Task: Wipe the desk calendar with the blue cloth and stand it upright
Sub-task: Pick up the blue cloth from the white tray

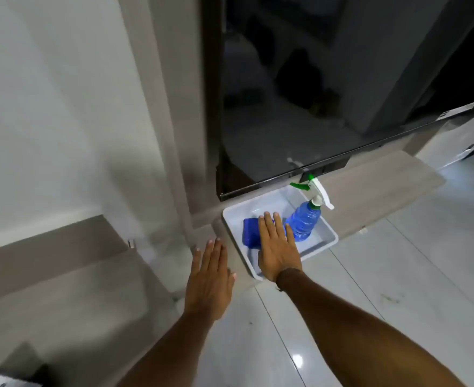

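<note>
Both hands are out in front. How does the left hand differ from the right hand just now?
The right hand reaches over the white tray, above the blue cloth; the left hand hovers beside the tray, over the ledge. The right hand is farther forward than the left. Both are open, flat, palm down, holding nothing.

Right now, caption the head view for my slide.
Right hand reaches flat over the blue cloth in a white tray beside a spray bottle; left hand open alongside.
</note>
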